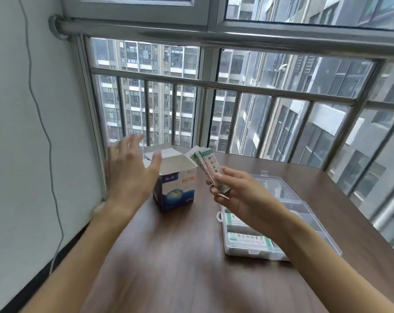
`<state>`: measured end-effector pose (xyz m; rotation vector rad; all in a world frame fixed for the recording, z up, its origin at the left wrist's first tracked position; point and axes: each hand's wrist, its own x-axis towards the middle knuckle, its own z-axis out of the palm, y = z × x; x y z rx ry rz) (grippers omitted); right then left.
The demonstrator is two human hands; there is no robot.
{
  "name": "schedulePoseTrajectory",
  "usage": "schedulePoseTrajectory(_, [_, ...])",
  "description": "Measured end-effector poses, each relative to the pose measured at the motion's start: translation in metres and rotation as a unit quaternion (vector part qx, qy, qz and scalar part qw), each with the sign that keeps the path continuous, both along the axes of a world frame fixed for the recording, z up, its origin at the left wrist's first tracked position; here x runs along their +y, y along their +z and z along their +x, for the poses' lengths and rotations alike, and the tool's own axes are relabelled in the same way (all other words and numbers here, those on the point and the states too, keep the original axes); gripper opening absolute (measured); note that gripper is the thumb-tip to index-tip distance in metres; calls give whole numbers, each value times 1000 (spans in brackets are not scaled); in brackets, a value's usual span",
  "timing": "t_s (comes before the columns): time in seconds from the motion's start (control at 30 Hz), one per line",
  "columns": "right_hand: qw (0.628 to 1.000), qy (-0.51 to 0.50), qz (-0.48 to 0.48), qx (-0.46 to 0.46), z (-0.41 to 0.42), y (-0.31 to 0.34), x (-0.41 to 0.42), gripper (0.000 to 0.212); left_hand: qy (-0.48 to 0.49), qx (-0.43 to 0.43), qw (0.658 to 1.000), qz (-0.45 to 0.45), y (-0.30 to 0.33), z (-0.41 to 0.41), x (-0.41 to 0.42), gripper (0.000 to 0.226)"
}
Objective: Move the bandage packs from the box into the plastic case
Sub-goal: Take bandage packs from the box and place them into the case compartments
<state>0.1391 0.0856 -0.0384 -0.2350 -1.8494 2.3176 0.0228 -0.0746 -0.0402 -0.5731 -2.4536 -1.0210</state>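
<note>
A: Nearest us, the plastic case (254,246) lies lid-open on the surface (169,256), bandage packs already in its near slots.

B: Above it, the right hand (241,195) pinches a fan of bandage packs (206,164) in a tight grip.

A: I'd square that fan first, then lay it flat in a free slot.

B: Further back, the left hand (128,175) hovers spread, gripping nothing, beside the opened box (174,188).
</note>
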Motion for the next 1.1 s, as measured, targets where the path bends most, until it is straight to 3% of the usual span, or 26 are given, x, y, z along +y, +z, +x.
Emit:
schedulePoseTrajectory(0.07, [1000,-22,-6,0,9,-5,6,22,-111,-50,987,100,8,26,12,25])
schedulePoseTrajectory(0.13, [999,-47,-3,2,20,-12,10,22,-252,-213,931,155,8,47,28,9])
schedulePoseTrajectory(0.2, [997,-76,3,5,31,-17,13,20,-332,-312,876,161,0,61,45,5])
schedulePoseTrajectory(0.37, [982,-170,80,-9,58,-27,25,15,-379,-360,819,235,-24,79,83,17])
schedulePoseTrajectory(0.57, [955,-280,98,-25,77,-30,42,24,-401,-370,790,280,-28,104,109,12])
schedulePoseTrajectory(0.83, [950,-309,41,-11,80,-39,43,16,-289,-353,794,402,-39,119,133,7])
schedulePoseTrajectory(1.03, [936,-350,21,-16,82,-39,50,15,-321,-431,767,351,-36,115,129,18])
schedulePoseTrajectory(1.1, [938,-346,7,-24,83,-38,51,15,-335,-415,777,335,-37,113,126,14])
